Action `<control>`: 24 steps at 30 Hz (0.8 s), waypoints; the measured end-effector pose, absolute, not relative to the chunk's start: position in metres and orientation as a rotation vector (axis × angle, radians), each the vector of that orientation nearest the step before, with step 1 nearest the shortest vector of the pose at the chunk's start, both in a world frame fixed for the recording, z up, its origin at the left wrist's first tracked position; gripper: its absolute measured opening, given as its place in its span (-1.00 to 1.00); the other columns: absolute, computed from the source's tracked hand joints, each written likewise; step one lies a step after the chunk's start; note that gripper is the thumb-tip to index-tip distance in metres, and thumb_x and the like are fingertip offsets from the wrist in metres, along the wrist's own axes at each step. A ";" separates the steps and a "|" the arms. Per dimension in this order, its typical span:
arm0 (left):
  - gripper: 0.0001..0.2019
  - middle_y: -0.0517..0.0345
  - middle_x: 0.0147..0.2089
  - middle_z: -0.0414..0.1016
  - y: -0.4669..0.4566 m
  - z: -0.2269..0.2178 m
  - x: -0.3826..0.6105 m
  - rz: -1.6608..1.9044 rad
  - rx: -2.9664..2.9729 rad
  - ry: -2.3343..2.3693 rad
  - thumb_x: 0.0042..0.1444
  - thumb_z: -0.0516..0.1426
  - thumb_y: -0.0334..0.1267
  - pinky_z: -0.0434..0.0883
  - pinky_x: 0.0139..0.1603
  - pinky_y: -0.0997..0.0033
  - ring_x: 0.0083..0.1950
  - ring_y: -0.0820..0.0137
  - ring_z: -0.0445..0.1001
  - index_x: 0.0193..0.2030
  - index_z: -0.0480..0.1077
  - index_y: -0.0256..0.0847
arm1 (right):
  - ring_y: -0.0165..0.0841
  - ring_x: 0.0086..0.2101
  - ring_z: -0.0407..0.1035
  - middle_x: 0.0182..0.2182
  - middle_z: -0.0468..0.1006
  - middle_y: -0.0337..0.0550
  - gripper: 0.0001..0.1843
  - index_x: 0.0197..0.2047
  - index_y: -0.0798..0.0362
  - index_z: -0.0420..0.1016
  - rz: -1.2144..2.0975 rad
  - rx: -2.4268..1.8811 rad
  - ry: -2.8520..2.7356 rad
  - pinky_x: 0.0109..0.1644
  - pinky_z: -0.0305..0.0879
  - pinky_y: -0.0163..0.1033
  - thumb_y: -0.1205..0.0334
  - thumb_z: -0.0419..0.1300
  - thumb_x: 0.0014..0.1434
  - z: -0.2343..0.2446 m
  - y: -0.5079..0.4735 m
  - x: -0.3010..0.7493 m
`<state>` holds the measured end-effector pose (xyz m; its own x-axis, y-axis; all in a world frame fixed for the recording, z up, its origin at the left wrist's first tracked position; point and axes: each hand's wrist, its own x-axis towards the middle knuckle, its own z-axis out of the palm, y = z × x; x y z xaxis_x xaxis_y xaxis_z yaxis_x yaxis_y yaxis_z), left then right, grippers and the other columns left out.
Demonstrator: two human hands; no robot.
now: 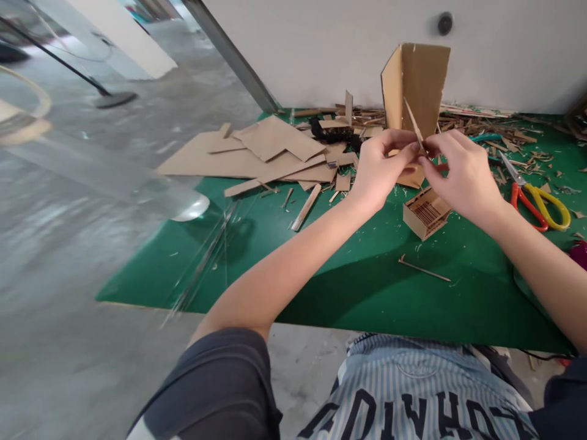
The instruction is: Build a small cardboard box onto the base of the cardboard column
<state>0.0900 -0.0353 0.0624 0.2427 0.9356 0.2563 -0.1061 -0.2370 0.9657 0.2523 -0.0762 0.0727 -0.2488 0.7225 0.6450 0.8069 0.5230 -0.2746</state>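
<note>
A thin cardboard piece tilts between 2 hands.

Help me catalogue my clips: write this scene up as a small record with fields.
Left hand: pinching a thin cardboard piece
Right hand: fingertips at the lower end of the same piece
Nearest below the hands: small cardboard box with slatted inside
Surface: green table
Behind the hands: upright folded cardboard
Left side of table: flat cardboard sheets, overlapping
Right side of table: scissors, one handle red, one yellow
Front of table: thin strip
</note>
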 end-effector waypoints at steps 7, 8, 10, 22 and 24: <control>-0.91 0.11 -0.10 0.61 -0.033 0.062 0.089 1.310 1.595 0.905 0.29 0.21 -0.24 0.68 -0.05 0.24 -0.07 0.30 0.69 -0.13 0.49 -0.19 | -0.18 -0.07 0.46 -0.11 0.52 0.01 -0.77 0.02 0.04 0.46 -0.226 -1.144 -2.058 -0.01 0.53 0.00 0.34 0.07 0.35 0.067 -0.080 0.247; -0.92 0.11 -0.12 0.61 -0.034 0.063 0.088 1.315 1.604 0.914 0.28 0.21 -0.26 0.69 -0.07 0.26 -0.07 0.30 0.69 -0.16 0.50 -0.19 | -0.17 -0.05 0.46 -0.10 0.52 0.01 -0.76 0.02 0.04 0.47 -0.253 -1.131 -2.069 0.02 0.52 0.03 0.35 0.07 0.34 0.067 -0.081 0.247; -0.94 0.11 -0.16 0.61 -0.036 0.064 0.089 1.332 1.616 0.941 0.26 0.21 -0.28 0.69 -0.10 0.29 -0.08 0.30 0.68 -0.21 0.50 -0.20 | -0.14 0.01 0.45 -0.07 0.54 0.01 -0.73 0.03 0.02 0.48 -0.311 -1.122 -2.088 0.09 0.50 0.08 0.35 0.04 0.35 0.067 -0.083 0.247; -0.94 0.14 -0.23 0.54 -0.031 0.066 0.086 1.260 1.704 0.775 0.20 0.25 -0.29 0.69 -0.19 0.18 -0.18 0.29 0.64 -0.27 0.48 -0.21 | -0.04 0.19 0.37 0.20 0.51 -0.01 -0.62 0.19 -0.12 0.48 -0.294 -1.169 -2.085 0.15 0.47 0.18 0.26 0.04 0.37 0.058 -0.089 0.253; -0.93 0.16 -0.26 0.53 -0.031 0.066 0.084 1.247 1.719 0.811 0.20 0.25 -0.29 0.68 -0.14 0.22 -0.12 0.28 0.64 -0.30 0.46 -0.19 | -0.05 0.19 0.38 0.19 0.52 -0.01 -0.62 0.17 -0.11 0.49 -0.248 -1.155 -2.069 0.19 0.45 0.21 0.27 0.05 0.36 0.058 -0.088 0.252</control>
<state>0.0841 -0.0305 0.0665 0.2950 0.8628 0.4105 0.0259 -0.4367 0.8992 0.2518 -0.0875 0.0576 -0.3196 0.6546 0.6851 0.7982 0.5756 -0.1776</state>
